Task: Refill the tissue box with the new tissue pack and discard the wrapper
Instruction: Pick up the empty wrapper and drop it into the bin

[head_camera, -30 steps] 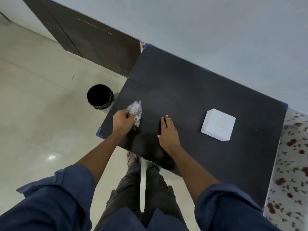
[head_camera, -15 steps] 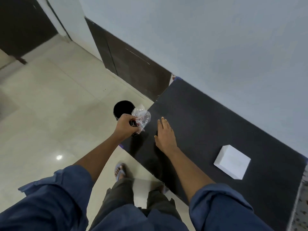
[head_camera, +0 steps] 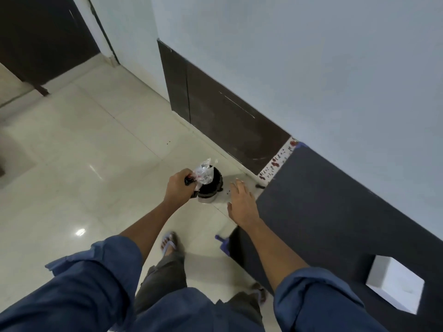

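Two surfaces: cream tile floor (head_camera: pixel 72 144), black table (head_camera: pixel 335 212) at wall. Left hand (head_camera: pixel 178 189) pinching crumpled wrapper (head_camera: pixel 203 174) over black bin (head_camera: pixel 211 185); right hand (head_camera: pixel 242 203) spread, empty.

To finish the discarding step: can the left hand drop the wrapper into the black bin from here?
Probably yes: the left hand holds the wrapper over the open black bin, nothing between.

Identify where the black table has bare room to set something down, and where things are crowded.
Bare: the table from its far corner down to the white tissue box. Crowded: over the black bin, where the left hand holds the wrapper beside the right hand.
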